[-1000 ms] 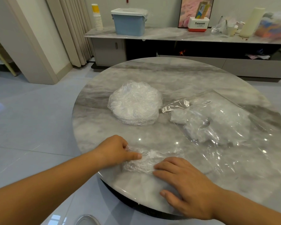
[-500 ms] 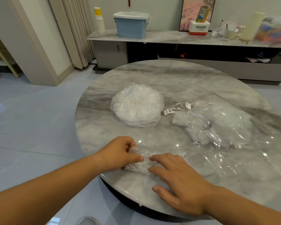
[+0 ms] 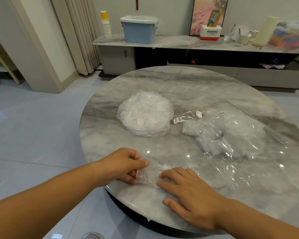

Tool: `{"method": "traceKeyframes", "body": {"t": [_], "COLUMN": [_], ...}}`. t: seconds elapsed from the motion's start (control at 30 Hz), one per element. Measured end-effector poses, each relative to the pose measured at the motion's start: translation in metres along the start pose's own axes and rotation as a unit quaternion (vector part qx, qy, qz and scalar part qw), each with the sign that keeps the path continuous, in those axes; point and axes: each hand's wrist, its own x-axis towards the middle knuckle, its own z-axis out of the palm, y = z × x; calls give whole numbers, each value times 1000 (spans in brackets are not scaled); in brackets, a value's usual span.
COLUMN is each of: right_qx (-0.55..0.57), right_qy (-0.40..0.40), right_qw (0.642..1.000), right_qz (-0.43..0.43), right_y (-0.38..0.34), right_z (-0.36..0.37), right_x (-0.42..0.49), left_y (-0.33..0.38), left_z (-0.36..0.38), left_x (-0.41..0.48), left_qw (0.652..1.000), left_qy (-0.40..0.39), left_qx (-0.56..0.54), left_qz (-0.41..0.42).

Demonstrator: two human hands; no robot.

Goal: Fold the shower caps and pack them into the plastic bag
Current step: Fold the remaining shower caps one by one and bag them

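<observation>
One shower cap, just this side of the stack of caps, is pinched at its edge by the left hand and pinned flat by the straight-fingered right hand, seemingly for creasing.

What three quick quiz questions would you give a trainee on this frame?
1. True or false: the clear plastic bag on the round grey marble table is empty.
2. Which hand pinches the crumpled clear shower cap at the table's near edge: A, the left hand, or B, the right hand?
3. Fill in: the round white stack of shower caps lies to the bag's ____.

Key: 1 false; 2 A; 3 left.
</observation>
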Motion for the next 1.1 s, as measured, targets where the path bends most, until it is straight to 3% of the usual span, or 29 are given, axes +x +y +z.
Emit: {"method": "traceKeyframes", "body": {"t": [0.17, 0.37, 0.57, 0.7, 0.93, 1.03, 1.1], "right_qx": [0, 30, 27, -42, -91, -73, -69], "right_qy": [12, 85, 171, 131, 126, 138, 139], "right_qw": [1000, 996, 985, 990, 988, 988, 988], "right_qz": [-7, -11, 6, -41, 2, -3, -3], "right_y": [0, 8, 15, 14, 21, 19, 18], "right_z": [4, 7, 7, 9, 17, 22, 23], "right_x": [-1, -13, -30, -32, -38, -42, -45], "left_y": [5, 6, 9, 13, 21, 27, 30], "left_z": [11, 30, 38, 40, 41, 44, 47], "left_x": [-4, 0, 2, 3, 5, 11, 21], "left_qw": [993, 987, 993, 994, 993, 998, 989], "left_qy": [-46, -67, -80, -87, -97, -35, 34], "left_qx": [-111, -143, -88, -70, -67, -23, 104], "left_qz": [-12, 9, 12, 14, 14, 43, 95]}}
